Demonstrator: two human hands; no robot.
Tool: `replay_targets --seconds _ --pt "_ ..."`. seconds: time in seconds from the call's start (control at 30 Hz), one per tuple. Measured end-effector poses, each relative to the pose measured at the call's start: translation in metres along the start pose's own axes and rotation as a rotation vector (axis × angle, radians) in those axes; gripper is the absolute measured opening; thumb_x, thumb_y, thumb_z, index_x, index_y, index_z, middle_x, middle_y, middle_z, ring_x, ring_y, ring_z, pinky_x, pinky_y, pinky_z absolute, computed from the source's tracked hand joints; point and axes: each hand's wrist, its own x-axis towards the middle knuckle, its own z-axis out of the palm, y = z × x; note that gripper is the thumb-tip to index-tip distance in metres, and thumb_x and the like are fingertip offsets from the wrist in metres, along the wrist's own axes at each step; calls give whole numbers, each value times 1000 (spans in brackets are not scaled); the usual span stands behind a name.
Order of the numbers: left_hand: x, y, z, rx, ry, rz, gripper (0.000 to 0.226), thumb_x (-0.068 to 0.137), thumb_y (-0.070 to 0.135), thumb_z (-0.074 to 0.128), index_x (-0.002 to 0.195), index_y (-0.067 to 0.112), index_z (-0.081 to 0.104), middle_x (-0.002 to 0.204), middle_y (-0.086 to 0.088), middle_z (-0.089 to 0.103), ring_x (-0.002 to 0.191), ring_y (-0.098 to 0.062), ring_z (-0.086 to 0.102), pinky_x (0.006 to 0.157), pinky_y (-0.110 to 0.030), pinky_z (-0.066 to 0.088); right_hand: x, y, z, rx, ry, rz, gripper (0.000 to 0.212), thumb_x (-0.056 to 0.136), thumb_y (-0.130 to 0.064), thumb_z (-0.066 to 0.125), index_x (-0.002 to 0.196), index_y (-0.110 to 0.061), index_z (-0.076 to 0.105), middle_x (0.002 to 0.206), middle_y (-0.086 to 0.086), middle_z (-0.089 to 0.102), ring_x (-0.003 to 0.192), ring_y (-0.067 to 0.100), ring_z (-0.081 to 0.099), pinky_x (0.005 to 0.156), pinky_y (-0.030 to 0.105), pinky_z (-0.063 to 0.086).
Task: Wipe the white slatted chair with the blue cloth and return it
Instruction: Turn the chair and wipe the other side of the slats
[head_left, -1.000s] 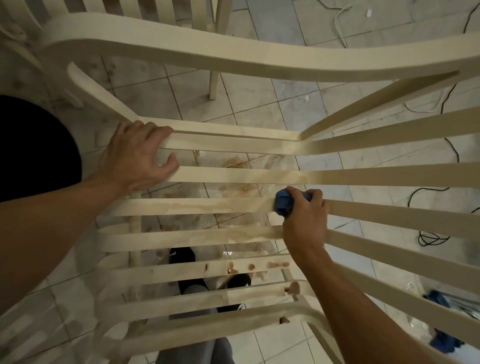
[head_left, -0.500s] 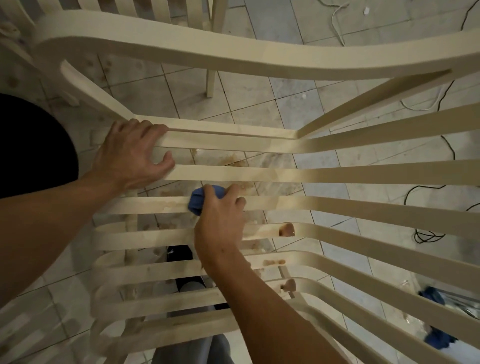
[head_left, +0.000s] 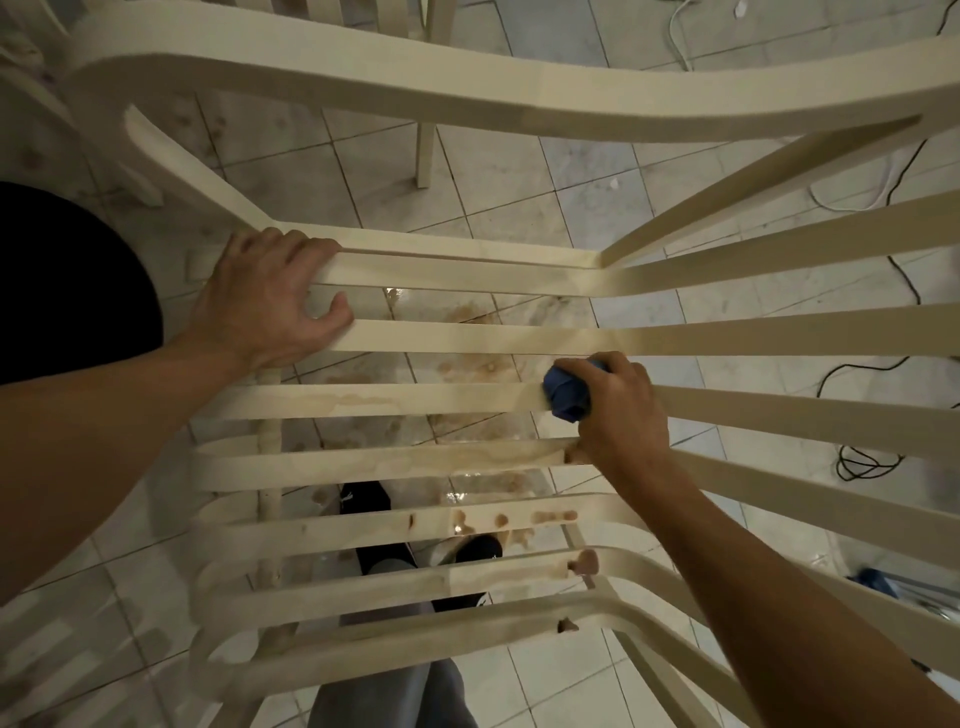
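The wiping step is being carried out, and the task is being judged as roughly midway. The blue cloth (head_left: 569, 397), bunched into a wad, is being pressed onto the third slat from the top of the white slatted chair (head_left: 519, 338), near that slat's middle. It is being gripped by the right hand (head_left: 621, 415), whose fingers are curled round it. The chair is being steadied at its left edge by the left hand (head_left: 265, 306), which is gripping the uppermost slat with the thumb hooked beneath.

Brown stains (head_left: 550, 517) are showing on the slats nearer the chair's lower edge. The next move is therefore being judged as a shift of the cloth down to those slats, with firmer rubbing over the spots and the chair braced at its left edge.

Through the slats a pale tiled floor (head_left: 571, 208) is being seen, smeared brown and wet in places. Black cables (head_left: 862, 462) are lying at the right, and the leg of a second chair (head_left: 426, 135) is standing beyond the top rail.
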Motion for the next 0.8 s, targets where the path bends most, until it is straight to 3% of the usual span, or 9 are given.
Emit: replay_targets --seconds 0.1,0.23,0.37,0.47,0.6,0.8 --pt "0 -1 2 6 23 5 52 83 47 48 117 9 59 91 -11 63 87 -34 55 82 -44 39 1 0 8 -42 -35 -30 71 73 7 63 135 -25 50 137 7 43 116 29 44 91 38 44" --pt "0 -2 3 7 37 26 51 83 45 50 117 8 59 93 -12 64 88 -34 55 82 -45 40 -7 -38 28 128 -19 -15 76 67 11 52 132 -27 46 141 5 31 123 27 31 94 45 39" --pt "0 -3 3 5 37 22 51 83 45 50 117 8 59 93 -11 64 88 -33 55 82 -45 40 -15 -103 49 227 -23 -183 72 70 7 53 133 -27 44 144 8 31 130 30 27 106 44 27" --pt "-1 -5 4 3 20 26 52 83 46 49 119 9 57 94 -11 63 89 -32 54 83 -45 39 -18 -131 56 253 -33 -303 69 73 1 59 135 -24 44 143 12 33 128 34 30 107 46 30" --pt "-1 -9 8 -10 2 14 52 84 49 47 121 13 55 97 -8 63 91 -29 52 86 -45 39 -12 -91 47 129 -39 -477 67 81 -7 64 140 -27 39 143 12 34 125 31 37 107 42 35" --pt "-1 -7 7 -21 29 16 52 82 47 48 118 11 57 93 -10 63 87 -32 53 84 -45 39 0 1 18 -96 -95 -259 71 79 -5 62 139 -34 37 139 7 35 119 29 39 105 39 35"
